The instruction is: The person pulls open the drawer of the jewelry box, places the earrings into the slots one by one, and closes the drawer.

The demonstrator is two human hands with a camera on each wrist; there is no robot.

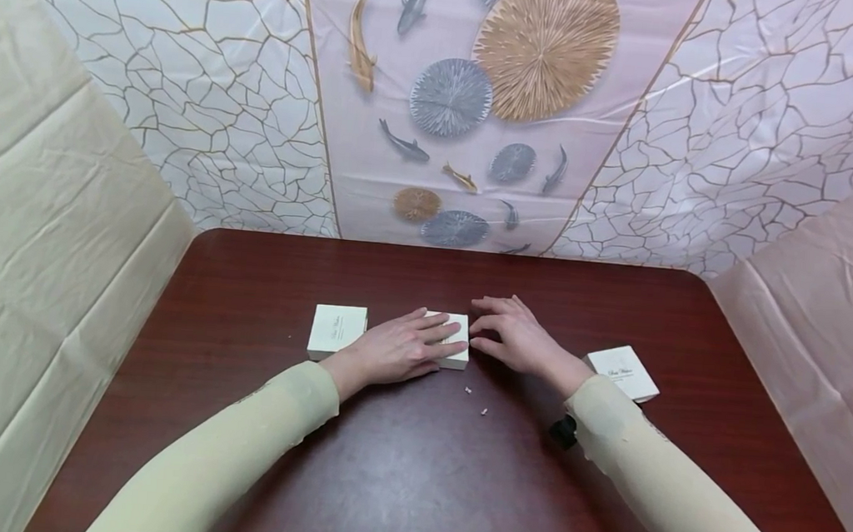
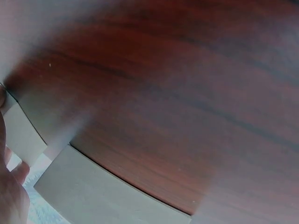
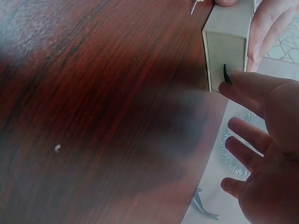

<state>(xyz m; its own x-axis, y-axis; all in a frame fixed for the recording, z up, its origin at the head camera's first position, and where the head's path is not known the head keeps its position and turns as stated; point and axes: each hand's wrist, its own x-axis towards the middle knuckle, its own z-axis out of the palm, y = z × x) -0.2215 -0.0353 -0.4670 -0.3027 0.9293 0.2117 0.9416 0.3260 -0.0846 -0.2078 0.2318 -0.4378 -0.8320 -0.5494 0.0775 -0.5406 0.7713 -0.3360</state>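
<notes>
Three small white boxes lie in a row on the dark red table. My left hand [image 1: 405, 344] holds the middle box [image 1: 455, 364], its fingers spread over the top and its thumb at the near side. From the end face of that box [image 3: 229, 23] sticks out a small black ribbon tab [image 3: 227, 74]. The thumb and index finger of my right hand [image 1: 514, 336] pinch this tab, while its other fingers stay spread apart. Just past my left wrist sits the left box [image 1: 336, 330]. Behind my right wrist is the right box [image 1: 623, 373], with dark printing on top.
Two tiny white bits [image 1: 468, 390] [image 1: 483, 412] lie on the table [image 1: 409, 482] in front of the middle box. A patterned cloth [image 1: 447, 192] hangs behind the far edge. Pale cloth walls stand at both sides. A black device [image 1: 563, 431] is at my right wrist.
</notes>
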